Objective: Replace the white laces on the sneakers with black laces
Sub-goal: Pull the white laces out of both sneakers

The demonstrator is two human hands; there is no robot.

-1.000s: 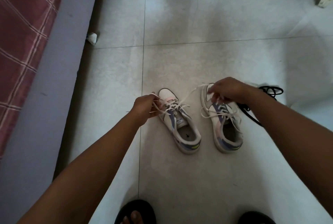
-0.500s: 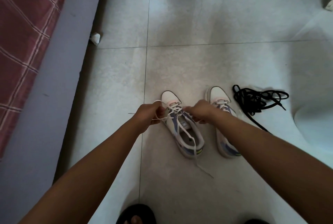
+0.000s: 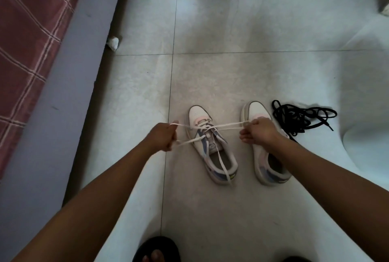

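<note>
Your left hand [image 3: 163, 136] and right hand [image 3: 257, 131] grip the white flat lace [image 3: 228, 125], taut across the left white sneaker [image 3: 211, 146].

Two sneakers, two hands, one pile of black laces

On the floor [image 3: 231, 72] stand two sneakers: the left sneaker [image 3: 212, 148] and the right sneaker [image 3: 265, 165]. One white lace [image 3: 223, 127] stretches between one left hand [image 3: 163, 136] and one right hand [image 3: 257, 131]. One tangle of black laces [image 3: 299, 117], count unclear. One crumpled white scrap [image 3: 113, 42]. Two dark slippers, one [image 3: 156, 248] plainly visible.
</note>
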